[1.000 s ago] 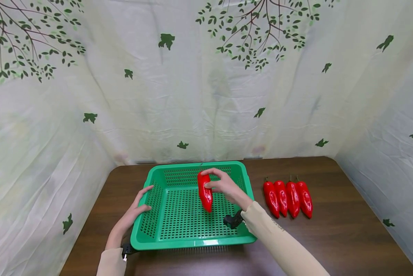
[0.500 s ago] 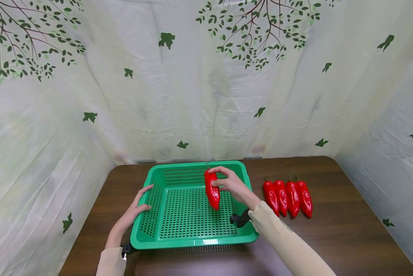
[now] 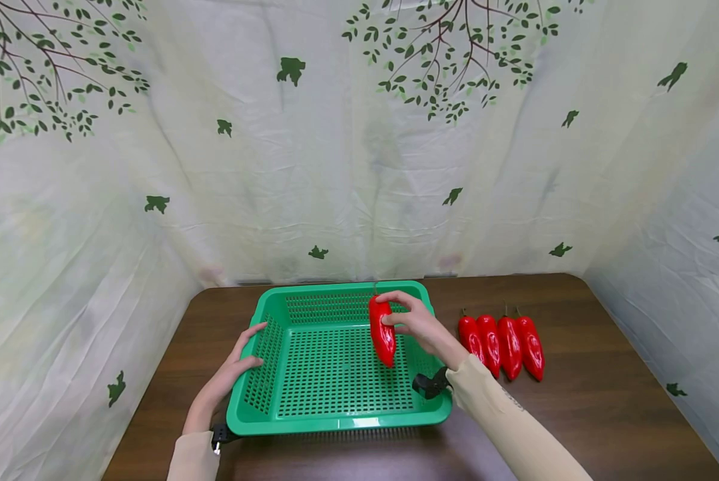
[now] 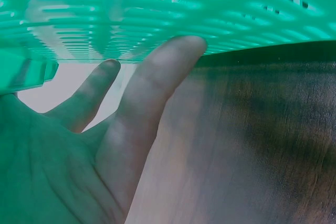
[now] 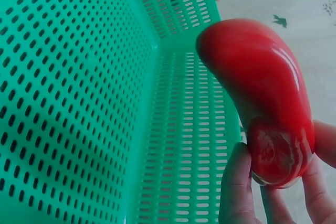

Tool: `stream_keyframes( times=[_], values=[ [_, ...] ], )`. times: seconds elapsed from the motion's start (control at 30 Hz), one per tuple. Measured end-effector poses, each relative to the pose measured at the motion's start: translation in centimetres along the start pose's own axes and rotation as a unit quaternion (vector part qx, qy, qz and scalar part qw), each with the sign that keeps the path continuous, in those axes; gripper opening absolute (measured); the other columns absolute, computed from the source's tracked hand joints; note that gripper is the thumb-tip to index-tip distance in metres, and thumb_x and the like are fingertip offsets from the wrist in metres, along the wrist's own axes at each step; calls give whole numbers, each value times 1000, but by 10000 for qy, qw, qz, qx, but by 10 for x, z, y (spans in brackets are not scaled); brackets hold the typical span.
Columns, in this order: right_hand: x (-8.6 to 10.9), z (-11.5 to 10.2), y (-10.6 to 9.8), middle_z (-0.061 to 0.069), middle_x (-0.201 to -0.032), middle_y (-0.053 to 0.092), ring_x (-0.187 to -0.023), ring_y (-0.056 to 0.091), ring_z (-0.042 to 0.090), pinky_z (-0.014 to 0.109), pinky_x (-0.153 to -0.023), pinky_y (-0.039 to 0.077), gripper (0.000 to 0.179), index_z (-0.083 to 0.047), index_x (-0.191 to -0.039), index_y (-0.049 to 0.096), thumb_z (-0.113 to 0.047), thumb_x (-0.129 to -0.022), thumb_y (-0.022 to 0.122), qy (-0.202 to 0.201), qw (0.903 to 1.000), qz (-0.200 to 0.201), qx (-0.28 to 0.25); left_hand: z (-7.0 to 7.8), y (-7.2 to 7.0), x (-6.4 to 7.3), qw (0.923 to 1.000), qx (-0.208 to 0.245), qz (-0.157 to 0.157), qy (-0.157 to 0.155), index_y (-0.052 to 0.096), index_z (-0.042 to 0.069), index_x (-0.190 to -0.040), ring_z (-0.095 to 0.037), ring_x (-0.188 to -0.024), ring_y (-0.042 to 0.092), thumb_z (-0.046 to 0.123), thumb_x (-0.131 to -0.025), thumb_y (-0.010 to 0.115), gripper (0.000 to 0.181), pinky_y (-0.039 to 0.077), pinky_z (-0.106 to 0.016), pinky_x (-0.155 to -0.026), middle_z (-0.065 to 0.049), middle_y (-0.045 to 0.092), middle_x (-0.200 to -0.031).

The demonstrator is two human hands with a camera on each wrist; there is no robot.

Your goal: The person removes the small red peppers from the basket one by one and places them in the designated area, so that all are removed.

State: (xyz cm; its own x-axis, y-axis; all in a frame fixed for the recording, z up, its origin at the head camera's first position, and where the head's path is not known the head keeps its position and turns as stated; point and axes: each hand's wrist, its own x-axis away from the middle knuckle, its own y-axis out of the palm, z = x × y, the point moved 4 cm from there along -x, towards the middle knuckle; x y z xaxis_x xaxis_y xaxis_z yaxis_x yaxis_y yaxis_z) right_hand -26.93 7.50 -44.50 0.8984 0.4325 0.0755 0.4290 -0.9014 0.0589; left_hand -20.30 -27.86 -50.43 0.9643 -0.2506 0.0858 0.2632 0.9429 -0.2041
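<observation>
Over the right part of the green plastic basket (image 3: 311,374), my right hand (image 3: 419,324) pinches a glossy red pepper (image 3: 382,334) between thumb and fingers. The pepper hangs tip down, its thin stem upward. In the right wrist view, the red pepper (image 5: 268,93) is close up, with the thumb and fingertips around one end and the basket (image 5: 79,77) beside it. My left hand (image 3: 227,377) rests at the basket's left rim, fingers extended. The left wrist view has the left hand's thumb (image 4: 152,87) against the basket's slatted outer wall (image 4: 115,14).
Several red peppers (image 3: 509,347) lie side by side on the brown wooden table (image 3: 599,394), right of the basket. My right forearm passes close to them and covers part of the leftmost one. A pale curtain (image 3: 359,167) with leaf prints hangs behind the table.
My right hand has moved to the right with the pepper, which stays above the basket. The left hand and the basket look unchanged.
</observation>
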Motion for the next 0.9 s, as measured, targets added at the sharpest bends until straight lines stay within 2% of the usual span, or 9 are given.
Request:
stream_keyframes(
  times=[0.4,0.9],
  values=[
    [8,-2,-16,16,-134,44,-109,51,30,42,-85,50,39,0,-128,51,-5,-91,60,-31,10000,81,29,-3,0,0,9999,2,100,-71,16,21,-150,-45,-126,28,8,-94,45,65,45,-42,-85,-19,8,-151],
    [17,-7,-36,16,-134,44,-107,51,29,40,-82,51,39,-1,-128,51,-5,-90,60,-64,9996,276,40,-2,0,-1,10000,12,43,-30,15,22,-150,-46,-125,29,8,-94,44,65,46,-41,-84,-19,7,-150]
  ],
)
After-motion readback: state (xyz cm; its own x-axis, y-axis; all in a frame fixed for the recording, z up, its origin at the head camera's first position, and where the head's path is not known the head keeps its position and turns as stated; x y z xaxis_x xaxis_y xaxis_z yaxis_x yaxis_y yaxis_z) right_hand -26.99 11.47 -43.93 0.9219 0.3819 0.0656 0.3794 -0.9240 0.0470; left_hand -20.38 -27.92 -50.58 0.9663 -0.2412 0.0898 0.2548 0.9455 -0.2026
